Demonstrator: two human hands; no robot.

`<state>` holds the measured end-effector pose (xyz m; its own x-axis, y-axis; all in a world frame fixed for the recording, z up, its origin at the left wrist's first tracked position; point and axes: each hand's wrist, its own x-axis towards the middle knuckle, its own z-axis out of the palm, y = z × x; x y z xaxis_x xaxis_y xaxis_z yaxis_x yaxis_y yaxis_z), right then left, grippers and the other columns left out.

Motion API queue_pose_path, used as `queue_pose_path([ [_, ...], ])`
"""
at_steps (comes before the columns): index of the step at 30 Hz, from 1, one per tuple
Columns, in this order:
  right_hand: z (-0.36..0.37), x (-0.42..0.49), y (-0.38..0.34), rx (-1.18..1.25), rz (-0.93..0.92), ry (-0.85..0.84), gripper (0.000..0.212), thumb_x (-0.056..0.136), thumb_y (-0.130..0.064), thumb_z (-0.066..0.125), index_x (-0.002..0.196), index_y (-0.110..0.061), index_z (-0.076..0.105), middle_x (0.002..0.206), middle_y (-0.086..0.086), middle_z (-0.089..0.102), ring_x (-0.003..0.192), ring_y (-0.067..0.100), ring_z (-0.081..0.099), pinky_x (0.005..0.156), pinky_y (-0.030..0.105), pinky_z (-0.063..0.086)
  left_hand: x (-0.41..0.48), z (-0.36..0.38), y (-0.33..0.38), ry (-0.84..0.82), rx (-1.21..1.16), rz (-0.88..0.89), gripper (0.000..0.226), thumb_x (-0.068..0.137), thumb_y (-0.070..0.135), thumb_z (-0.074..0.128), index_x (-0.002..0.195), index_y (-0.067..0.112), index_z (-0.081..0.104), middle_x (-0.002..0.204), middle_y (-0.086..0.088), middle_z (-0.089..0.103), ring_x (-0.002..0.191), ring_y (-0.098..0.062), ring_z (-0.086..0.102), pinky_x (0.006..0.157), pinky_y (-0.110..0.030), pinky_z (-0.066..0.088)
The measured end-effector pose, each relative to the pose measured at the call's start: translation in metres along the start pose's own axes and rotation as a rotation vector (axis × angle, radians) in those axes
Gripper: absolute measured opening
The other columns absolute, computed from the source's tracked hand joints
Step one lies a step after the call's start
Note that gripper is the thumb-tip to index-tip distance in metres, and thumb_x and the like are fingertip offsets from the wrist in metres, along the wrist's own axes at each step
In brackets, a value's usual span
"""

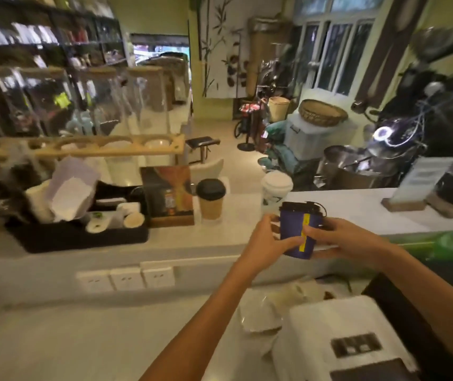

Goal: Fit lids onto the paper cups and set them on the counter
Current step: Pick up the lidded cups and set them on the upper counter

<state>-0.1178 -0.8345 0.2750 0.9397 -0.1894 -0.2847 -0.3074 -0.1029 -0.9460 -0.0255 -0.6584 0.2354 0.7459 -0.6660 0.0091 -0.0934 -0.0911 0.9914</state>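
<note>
A matt blue paper cup [298,232] wears a black plastic lid [300,207], the brown cup [211,206] looks ribbed paper, and the pale counter [219,232] is smooth, faintly glossy.

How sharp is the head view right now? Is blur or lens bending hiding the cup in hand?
Head view: motion blur throughout, heaviest on the left shelves; wide-angle bending curves the counter edge. The blue cup, held by the left hand and right hand, stays readable, though its black lid looks smeared.
</note>
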Motion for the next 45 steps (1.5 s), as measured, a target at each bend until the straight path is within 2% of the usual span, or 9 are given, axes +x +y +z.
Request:
queue_pose_path([
  [7, -0.130, 0.088, 0.022, -0.113, -0.121, 0.263, 0.042, 0.084, 0.000, 0.073, 0.119, -0.018, 0.059, 0.119, 0.013, 0.067, 0.094, 0.016, 0.069, 0.071, 0.021, 0.056, 0.159, 0.102, -0.012, 0.062, 0.048, 0.055, 0.063, 0.073, 0.003, 0.077, 0.125, 0.008, 0.042, 0.121, -0.010, 0.058, 0.094, -0.017, 0.062, 0.069, -0.015, 0.052],
  [13, -0.174, 0.154, 0.057, -0.137, -0.149, 0.309, 0.057, 0.081, 0.004, 0.075, 0.132, -0.010, 0.054, 0.127, 0.013, 0.063, 0.113, 0.026, 0.063, 0.095, 0.042, 0.053, 0.236, 0.125, -0.048, 0.100, 0.074, 0.040, 0.065, 0.070, 0.008, 0.078, 0.124, 0.015, 0.042, 0.123, -0.006, 0.057, 0.104, -0.021, 0.062, 0.080, -0.027, 0.056],
  [19, -0.182, 0.172, 0.086, -0.117, -0.119, 0.317, 0.063, 0.078, -0.002, 0.079, 0.133, -0.015, 0.051, 0.129, 0.009, 0.061, 0.105, 0.014, 0.064, 0.077, 0.021, 0.053, 0.251, 0.135, -0.073, 0.081, 0.131, -0.012, 0.067, 0.068, 0.014, 0.079, 0.122, 0.017, 0.042, 0.124, -0.006, 0.056, 0.110, -0.026, 0.059, 0.092, -0.041, 0.055],
  [24, -0.175, 0.157, 0.079, -0.225, -0.018, 0.199, 0.083, 0.079, -0.004, 0.080, 0.147, -0.017, 0.034, 0.141, 0.003, 0.047, 0.126, 0.023, 0.051, 0.098, 0.038, 0.049, 0.237, 0.128, -0.065, -0.009, 0.229, -0.097, 0.099, 0.073, 0.018, 0.083, 0.147, 0.006, 0.019, 0.148, -0.016, 0.037, 0.134, -0.033, 0.041, 0.107, -0.046, 0.042],
  [28, -0.158, 0.113, 0.046, -0.136, 0.076, 0.523, 0.062, 0.091, -0.007, 0.068, 0.145, -0.002, 0.037, 0.125, 0.023, 0.056, 0.110, 0.037, 0.060, 0.094, 0.048, 0.052, 0.181, 0.082, -0.034, -0.124, 0.382, -0.091, 0.050, 0.090, 0.024, 0.065, 0.133, 0.006, 0.047, 0.128, -0.019, 0.058, 0.111, -0.028, 0.060, 0.092, -0.043, 0.053],
  [31, -0.115, 0.064, 0.008, -0.238, -0.089, 0.647, 0.019, 0.096, -0.019, 0.059, 0.111, -0.009, 0.066, 0.093, 0.010, 0.066, 0.084, 0.026, 0.063, 0.077, 0.041, 0.054, 0.103, 0.003, -0.015, -0.130, 0.278, 0.031, 0.016, 0.097, 0.028, 0.054, 0.097, 0.017, 0.066, 0.086, -0.003, 0.069, 0.074, -0.014, 0.066, 0.062, -0.030, 0.056],
  [36, 0.043, 0.005, -0.051, -0.174, -0.255, 0.130, 0.018, 0.095, -0.025, 0.061, 0.095, -0.013, 0.074, 0.080, 0.002, 0.072, 0.073, 0.012, 0.069, 0.071, 0.024, 0.059, -0.074, -0.174, -0.021, 0.305, 0.349, 0.117, 0.028, 0.095, 0.024, 0.057, 0.068, 0.022, 0.062, 0.048, 0.008, 0.058, 0.043, 0.002, 0.050, 0.046, -0.013, 0.042],
  [41, 0.267, 0.013, -0.044, -0.134, -0.241, -0.230, 0.014, 0.095, -0.014, 0.060, 0.094, -0.008, 0.072, 0.074, 0.003, 0.068, 0.068, 0.010, 0.064, 0.069, 0.023, 0.057, -0.256, -0.322, -0.092, 0.809, 0.467, -0.081, 0.026, 0.095, 0.015, 0.055, 0.072, 0.026, 0.059, 0.060, 0.006, 0.060, 0.054, 0.001, 0.054, 0.057, -0.018, 0.045],
  [45, 0.441, 0.025, 0.017, -0.196, -0.067, -0.403, 0.021, 0.096, -0.006, 0.059, 0.111, 0.007, 0.066, 0.096, 0.021, 0.065, 0.081, 0.021, 0.061, 0.073, 0.028, 0.050, -0.363, -0.397, -0.173, 0.982, 0.515, -0.343, 0.024, 0.090, -0.007, 0.050, 0.107, 0.003, 0.062, 0.104, -0.021, 0.065, 0.098, -0.032, 0.062, 0.087, -0.037, 0.045],
])
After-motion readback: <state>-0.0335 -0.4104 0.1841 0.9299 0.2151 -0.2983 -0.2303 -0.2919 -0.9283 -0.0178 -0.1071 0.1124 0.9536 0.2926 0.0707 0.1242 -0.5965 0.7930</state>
